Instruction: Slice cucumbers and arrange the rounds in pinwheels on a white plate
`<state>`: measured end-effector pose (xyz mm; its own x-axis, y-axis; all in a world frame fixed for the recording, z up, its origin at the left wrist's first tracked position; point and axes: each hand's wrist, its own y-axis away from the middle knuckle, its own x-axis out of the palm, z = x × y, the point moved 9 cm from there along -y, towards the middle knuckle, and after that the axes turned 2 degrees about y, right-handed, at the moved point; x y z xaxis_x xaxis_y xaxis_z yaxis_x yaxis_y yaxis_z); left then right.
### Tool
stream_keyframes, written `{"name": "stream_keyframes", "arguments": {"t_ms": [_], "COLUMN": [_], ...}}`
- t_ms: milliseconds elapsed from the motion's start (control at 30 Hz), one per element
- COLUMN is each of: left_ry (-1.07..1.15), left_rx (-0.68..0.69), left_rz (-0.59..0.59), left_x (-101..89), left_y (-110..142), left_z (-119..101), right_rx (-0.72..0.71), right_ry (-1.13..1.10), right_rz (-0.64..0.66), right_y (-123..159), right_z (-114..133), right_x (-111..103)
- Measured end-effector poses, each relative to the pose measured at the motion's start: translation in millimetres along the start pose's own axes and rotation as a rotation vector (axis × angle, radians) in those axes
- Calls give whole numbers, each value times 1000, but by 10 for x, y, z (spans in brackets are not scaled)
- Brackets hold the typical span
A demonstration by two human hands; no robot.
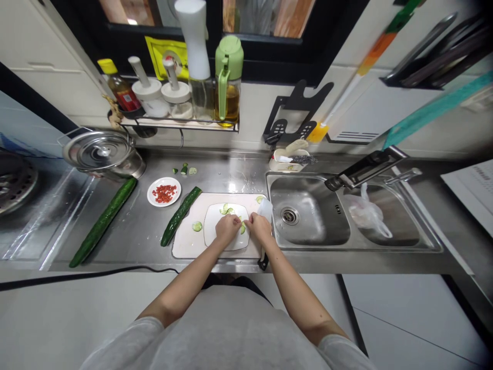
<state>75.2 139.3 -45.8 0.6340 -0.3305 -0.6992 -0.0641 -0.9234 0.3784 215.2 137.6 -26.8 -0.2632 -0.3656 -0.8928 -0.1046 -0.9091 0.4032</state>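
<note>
A white square plate (211, 222) rests on a pale cutting board (184, 245) on the steel counter. Both hands meet over the plate's right side. My left hand (227, 228) and my right hand (258, 225) are curled, pinching green cucumber slices (243, 228) between them. More slices (225, 208) lie at the plate's far edge, and one slice (197, 226) lies on the board. A knife (265, 207) lies along the board's right edge, its blade by my right hand. A whole cucumber (179, 216) lies on the board's left edge.
A longer cucumber (103, 221) lies to the left, near a lidded steel pot (100, 152). A small plate of red chopped pieces (164, 191) and cucumber ends (185, 169) sit behind. A double sink (308, 216) with a tap (364, 169) is right. Bottles stand on a rack (181, 121).
</note>
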Motion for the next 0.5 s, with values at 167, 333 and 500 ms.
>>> {"name": "stream_keyframes", "arguments": {"t_ms": [167, 333, 500], "left_ry": [-1, -20, -46], "left_rx": [-6, 3, 25], "left_rz": [-3, 1, -10], "left_x": [-3, -11, -10], "left_y": [4, 17, 16], "left_z": [-9, -36, -51], "right_rx": [-5, -25, -76], "right_ry": [-35, -125, -239], "right_rz": [-39, -105, -181], "right_y": [10, 72, 135], "right_z": [-12, -53, -83], "right_x": [-8, -40, -99]}}
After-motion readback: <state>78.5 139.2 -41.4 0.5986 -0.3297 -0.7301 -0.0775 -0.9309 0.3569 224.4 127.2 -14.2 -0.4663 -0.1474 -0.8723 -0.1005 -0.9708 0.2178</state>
